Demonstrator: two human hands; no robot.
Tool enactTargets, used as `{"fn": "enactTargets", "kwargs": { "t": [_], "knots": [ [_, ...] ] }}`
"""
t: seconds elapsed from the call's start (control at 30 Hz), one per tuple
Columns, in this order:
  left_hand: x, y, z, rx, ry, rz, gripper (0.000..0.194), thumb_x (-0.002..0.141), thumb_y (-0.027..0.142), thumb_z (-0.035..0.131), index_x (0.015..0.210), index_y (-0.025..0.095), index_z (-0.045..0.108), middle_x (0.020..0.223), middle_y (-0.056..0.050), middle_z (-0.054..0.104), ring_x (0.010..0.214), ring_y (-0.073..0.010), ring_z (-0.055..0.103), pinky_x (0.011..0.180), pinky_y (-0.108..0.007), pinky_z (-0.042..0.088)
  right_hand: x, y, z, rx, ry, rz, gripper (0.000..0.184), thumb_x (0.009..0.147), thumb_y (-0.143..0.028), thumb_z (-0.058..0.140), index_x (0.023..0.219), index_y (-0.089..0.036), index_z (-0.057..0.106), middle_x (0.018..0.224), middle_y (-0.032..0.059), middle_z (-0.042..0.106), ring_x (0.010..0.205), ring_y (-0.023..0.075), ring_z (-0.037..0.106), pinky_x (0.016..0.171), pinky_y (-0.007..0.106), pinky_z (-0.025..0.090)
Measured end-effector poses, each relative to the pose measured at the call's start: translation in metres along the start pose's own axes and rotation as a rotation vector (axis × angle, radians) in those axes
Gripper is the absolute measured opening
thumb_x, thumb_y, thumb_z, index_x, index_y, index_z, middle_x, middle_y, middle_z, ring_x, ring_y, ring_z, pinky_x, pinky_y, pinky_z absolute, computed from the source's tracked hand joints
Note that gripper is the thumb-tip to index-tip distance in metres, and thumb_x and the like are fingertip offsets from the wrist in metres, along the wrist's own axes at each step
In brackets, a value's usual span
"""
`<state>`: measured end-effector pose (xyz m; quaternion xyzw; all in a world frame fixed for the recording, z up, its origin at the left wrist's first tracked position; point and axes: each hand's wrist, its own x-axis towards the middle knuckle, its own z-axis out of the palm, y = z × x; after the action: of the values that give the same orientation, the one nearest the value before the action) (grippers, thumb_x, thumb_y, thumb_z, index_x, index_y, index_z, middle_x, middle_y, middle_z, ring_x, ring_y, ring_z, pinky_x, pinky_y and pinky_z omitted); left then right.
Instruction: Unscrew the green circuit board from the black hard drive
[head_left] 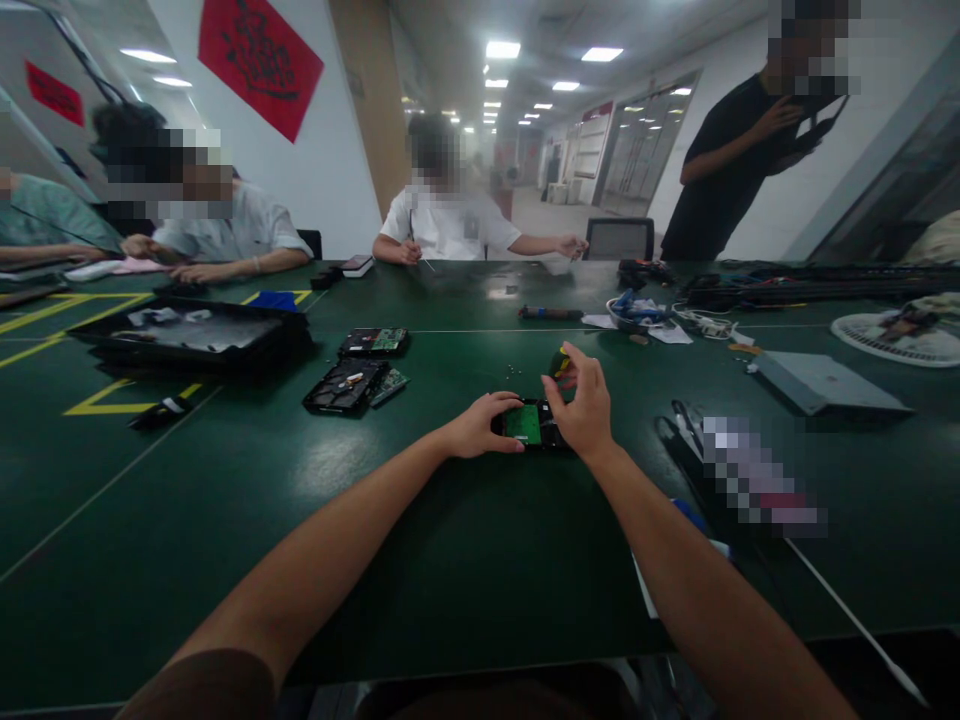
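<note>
A black hard drive with a green circuit board (523,424) lies on the table in front of me. My left hand (486,424) grips its left end, thumb along the near edge and fingers over the far one. Above its right end, my right hand (586,405) pinches a screwdriver with a yellow and dark handle (559,362). The screwdriver's tip is hidden behind my fingers. Several tiny screws (513,371) are scattered just beyond the drive. Off to the left sit an opened black drive case (341,386), a loose circuit board (389,386) and another drive (373,341).
Stacked black trays (187,335) stand at the left. To the right are a grey metal panel (829,382), a small bowl of parts (637,312), a dark cylindrical tool (551,313) and bundled cables (787,287). Several people are across the table (420,540).
</note>
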<state>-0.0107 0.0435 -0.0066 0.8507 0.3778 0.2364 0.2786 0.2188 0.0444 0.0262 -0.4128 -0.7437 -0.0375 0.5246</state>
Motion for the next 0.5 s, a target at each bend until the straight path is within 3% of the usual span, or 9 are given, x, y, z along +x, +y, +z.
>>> {"fn": "enactTargets", "kwargs": {
  "t": [0.17,0.5],
  "knots": [
    [0.0003,-0.0007,0.0011,-0.001,0.005,-0.005,0.089,0.072,0.06,0.08,0.146,0.023,0.05,0.155,-0.013,0.043,0.141,-0.0349,0.043,0.118,-0.051,0.034,-0.0003,-0.0005,0.0009,0.022,-0.015,-0.028,0.063,0.094,-0.023,0.055,0.153,-0.026,0.034,0.122,0.0116,0.058,0.094,0.0224,0.063,0.089,0.047,0.06],
    [0.0009,0.0065,-0.0017,-0.006,-0.01,-0.022,0.087,0.072,0.058,0.081,0.146,0.025,0.05,0.155,-0.013,0.043,0.141,-0.0358,0.042,0.119,-0.053,0.033,-0.0012,-0.0006,0.0005,0.033,-0.025,0.014,0.064,0.095,-0.029,0.056,0.154,-0.028,0.031,0.122,0.0125,0.058,0.094,0.0241,0.064,0.083,0.047,0.062]
  ]
}}
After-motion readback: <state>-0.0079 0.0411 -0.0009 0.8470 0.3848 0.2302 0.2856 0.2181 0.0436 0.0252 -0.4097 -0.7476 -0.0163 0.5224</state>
